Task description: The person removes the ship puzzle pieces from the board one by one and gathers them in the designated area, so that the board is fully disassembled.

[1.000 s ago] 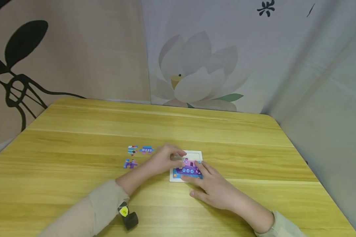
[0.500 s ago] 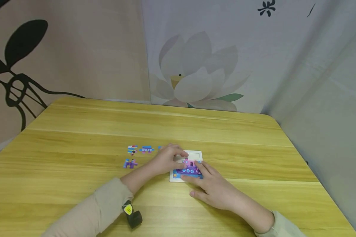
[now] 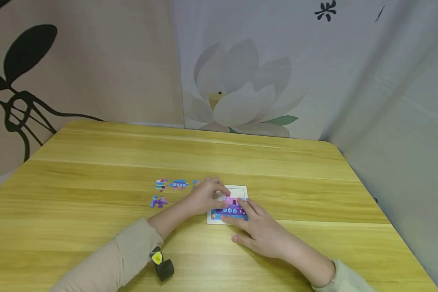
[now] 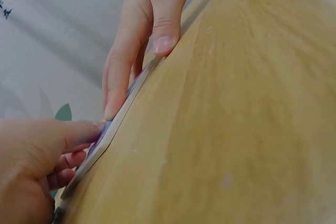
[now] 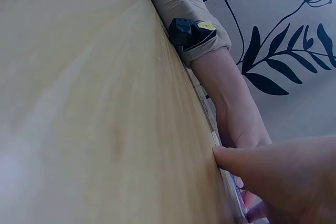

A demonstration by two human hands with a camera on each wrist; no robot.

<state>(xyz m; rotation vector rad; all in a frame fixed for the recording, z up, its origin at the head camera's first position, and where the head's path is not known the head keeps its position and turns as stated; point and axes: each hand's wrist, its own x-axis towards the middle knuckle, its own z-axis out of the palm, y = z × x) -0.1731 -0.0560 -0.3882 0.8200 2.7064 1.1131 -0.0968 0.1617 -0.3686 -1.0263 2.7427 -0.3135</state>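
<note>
One flat, square puzzle (image 3: 232, 207) lies on the wood-grained bench (image 3: 277, 178), partly under the spread right hand (image 3: 264, 233); the left hand (image 3: 203, 197) curves over its opposite side, whether pinching anything I cannot tell.

I get soft light across the table (image 3: 284, 170), faint shadow beside the right hand (image 3: 259, 231), hazy wrist views.

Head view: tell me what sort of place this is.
Most likely an indoor tabletop workspace, perhaps screened off for recording. A broad wooden table fills the foreground, flower-printed hangings that look like fabric close it in behind, and a black wrist-worn device, possibly a camera, shows.
</note>
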